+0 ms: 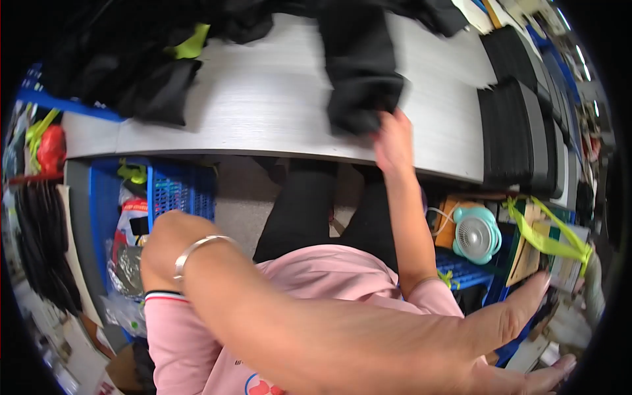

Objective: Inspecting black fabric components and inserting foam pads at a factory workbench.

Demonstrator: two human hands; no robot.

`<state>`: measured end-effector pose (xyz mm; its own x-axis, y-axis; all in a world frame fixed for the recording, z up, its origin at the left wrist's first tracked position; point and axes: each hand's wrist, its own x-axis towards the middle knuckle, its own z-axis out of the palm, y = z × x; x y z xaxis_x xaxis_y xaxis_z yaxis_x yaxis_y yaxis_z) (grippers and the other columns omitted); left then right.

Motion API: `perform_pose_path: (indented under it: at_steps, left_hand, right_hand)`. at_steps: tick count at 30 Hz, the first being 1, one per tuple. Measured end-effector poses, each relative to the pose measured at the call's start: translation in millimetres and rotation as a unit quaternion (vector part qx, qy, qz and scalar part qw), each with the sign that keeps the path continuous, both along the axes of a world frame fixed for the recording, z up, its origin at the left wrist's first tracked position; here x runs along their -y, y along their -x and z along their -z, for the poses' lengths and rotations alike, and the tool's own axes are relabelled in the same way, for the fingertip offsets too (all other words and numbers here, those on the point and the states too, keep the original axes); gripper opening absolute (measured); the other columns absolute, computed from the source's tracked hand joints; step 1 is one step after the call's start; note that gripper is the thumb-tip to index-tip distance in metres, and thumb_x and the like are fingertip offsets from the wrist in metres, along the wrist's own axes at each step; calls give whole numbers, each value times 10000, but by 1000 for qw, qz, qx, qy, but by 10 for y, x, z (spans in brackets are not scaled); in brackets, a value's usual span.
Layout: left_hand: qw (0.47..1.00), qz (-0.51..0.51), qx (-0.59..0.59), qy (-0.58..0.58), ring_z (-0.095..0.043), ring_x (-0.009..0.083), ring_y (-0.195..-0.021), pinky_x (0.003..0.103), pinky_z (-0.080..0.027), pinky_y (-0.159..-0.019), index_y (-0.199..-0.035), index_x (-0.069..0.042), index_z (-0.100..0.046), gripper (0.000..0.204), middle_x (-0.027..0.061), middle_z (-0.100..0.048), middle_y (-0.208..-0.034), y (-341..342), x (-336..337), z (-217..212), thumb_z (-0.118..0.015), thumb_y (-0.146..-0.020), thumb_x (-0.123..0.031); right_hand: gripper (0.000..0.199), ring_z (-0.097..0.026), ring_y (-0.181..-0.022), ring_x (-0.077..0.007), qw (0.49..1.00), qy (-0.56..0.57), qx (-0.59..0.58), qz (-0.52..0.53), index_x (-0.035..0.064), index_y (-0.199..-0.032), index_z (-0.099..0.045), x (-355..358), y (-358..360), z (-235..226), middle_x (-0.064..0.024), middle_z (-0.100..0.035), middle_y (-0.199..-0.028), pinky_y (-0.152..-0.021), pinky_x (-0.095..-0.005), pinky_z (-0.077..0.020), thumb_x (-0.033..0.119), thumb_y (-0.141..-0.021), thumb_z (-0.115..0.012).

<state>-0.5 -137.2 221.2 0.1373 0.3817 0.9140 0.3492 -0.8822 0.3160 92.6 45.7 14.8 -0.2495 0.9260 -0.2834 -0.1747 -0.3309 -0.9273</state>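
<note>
Near the front edge of the table, my right hand grips the lower end of a dark strip of black fabric, which is blurred by motion. Its fingers are closed at the fabric's corner. My left arm, with a silver bracelet, crosses in front of my pink shirt. My left hand is raised at the lower right, very near the view. Two of its fingers spread apart, no object shows between them, and part of the hand is cut off by the lower edge.
Black cloth is heaped at the table's left; stacks of black pieces stand at its right. Below are a blue crate at left and a turquoise fan at right, beside a yellow-green ribbon. The grey table spans the front.
</note>
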Motion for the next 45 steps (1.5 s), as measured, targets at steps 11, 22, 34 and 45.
perform_pose_path:
  at_steps: [11, 22, 34, 45]
  left_hand:
    - [946, -158, -71, 276, -426, 404, -1337, 464, -378, -1091, -1348, -33, -551, 625, 196, -459, -1455, -258, -864, 1219, -764, -762, -77]
    - [941, -130, 1, 311, -634, 260, -822, 347, -516, -718, -944, -47, -738, 182, 87, -678, -861, -538, -1228, 1748, -697, -773, -3]
    - [913, 45, 3, 405, -598, 272, -804, 367, -507, -712, -986, 0, -699, 242, 92, -618, -879, -1225, -169, 1761, -679, -745, 10]
    - [937, 3, -64, 342, -376, 366, -1382, 456, -331, -1125, -1449, -59, -465, 699, 198, -363, -1523, -924, -421, 1502, -736, -851, -299]
  right_hand:
    - [183, -661, -821, -147, 997, -19, 48, -51, 47, -1098, -678, 377, -985, 289, -32, -702, -976, -712, -312, -552, 101, -969, -560]
    - [351, -669, -872, -357, 701, -612, 363, 47, -30, -1165, -598, 756, -1129, -66, -161, -659, -1020, -784, -369, -553, -46, -826, -688]
    - [243, -670, -890, -318, 788, -472, 388, -72, -11, -1111, -630, 862, -1239, 50, -183, -643, -1039, -756, -397, -552, 6, -885, -545]
    - [240, -668, -902, -303, 890, -398, 211, -67, -7, -1115, -623, 735, -1073, -227, -176, -640, -1038, -763, -399, -548, 37, -890, -551]
